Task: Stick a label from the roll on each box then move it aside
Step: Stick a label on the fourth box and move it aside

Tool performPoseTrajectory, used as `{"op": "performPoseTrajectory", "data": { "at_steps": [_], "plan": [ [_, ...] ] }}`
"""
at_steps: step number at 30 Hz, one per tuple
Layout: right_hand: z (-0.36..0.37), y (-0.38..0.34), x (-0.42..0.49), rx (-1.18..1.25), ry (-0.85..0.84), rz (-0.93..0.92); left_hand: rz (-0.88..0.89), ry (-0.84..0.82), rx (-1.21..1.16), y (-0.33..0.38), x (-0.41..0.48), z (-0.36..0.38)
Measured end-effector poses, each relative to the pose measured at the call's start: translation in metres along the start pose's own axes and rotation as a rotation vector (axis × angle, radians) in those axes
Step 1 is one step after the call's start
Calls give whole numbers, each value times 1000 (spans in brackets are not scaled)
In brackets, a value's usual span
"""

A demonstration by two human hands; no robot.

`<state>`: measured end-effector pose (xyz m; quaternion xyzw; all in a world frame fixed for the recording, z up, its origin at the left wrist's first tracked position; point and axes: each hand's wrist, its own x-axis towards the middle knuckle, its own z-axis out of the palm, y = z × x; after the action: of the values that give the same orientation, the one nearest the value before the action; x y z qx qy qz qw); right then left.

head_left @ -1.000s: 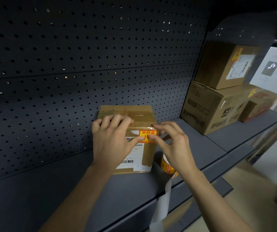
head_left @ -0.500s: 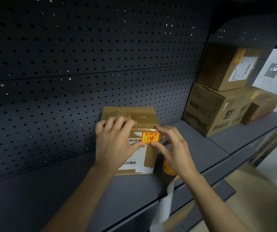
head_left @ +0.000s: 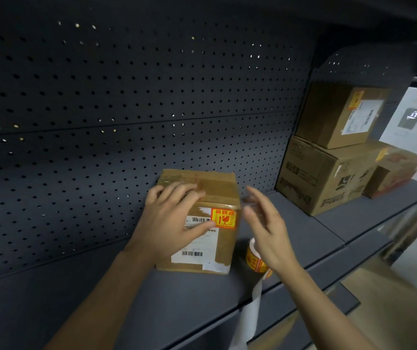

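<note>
A small brown cardboard box (head_left: 223, 195) stands on the dark shelf (head_left: 177, 294) against the pegboard. An orange-red fragile label (head_left: 223, 218) is stuck on its front upper right corner, beside a white shipping label. My left hand (head_left: 169, 221) lies flat over the box's top front edge, fingers on top and thumb on the front. My right hand (head_left: 265, 223) hovers just right of the box with fingers spread, touching nothing. The label roll (head_left: 254, 260) sits on the shelf under my right hand, its white backing strip (head_left: 250, 314) hanging over the shelf edge.
Three cardboard boxes are stacked at the right end of the shelf: a large one (head_left: 321, 178), a smaller one on top (head_left: 341, 114), another beside them (head_left: 396, 170). The dark pegboard wall (head_left: 126, 109) rises behind. A lower shelf and floor lie below right.
My right hand has lifted off the orange label and pulled away to the right with fingers spread. The label stays stuck on the box. My left hand keeps its hold.
</note>
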<state>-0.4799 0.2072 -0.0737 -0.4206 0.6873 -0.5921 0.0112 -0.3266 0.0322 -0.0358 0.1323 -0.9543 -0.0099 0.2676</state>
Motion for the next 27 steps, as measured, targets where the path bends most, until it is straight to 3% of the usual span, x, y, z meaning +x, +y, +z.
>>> {"op": "performPoseTrajectory", "data": {
  "at_steps": [3, 6, 9, 11, 13, 16, 27],
  "plan": [
    [3, -6, 18, 117, 77, 174, 71, -63, -28, -14, -5, -10],
    [5, -9, 52, 181, 23, 346, 19, -2, 3, -11, -11, -18],
    [11, -8, 80, 163, -93, 445, -229, 157, -148, 21, -27, -26],
    [15, -14, 89, 194, -159, 487, -444, 158, -375, 51, -39, -27],
    [18, -16, 93, 191, -192, 491, -622, 83, -608, 76, -47, -21],
    [17, -16, 89, 165, -198, 475, -734, 19, -919, 95, -45, -10],
    [9, -36, 17, 152, -181, 321, -683, 67, -1330, 21, -14, 0]
  ]
}}
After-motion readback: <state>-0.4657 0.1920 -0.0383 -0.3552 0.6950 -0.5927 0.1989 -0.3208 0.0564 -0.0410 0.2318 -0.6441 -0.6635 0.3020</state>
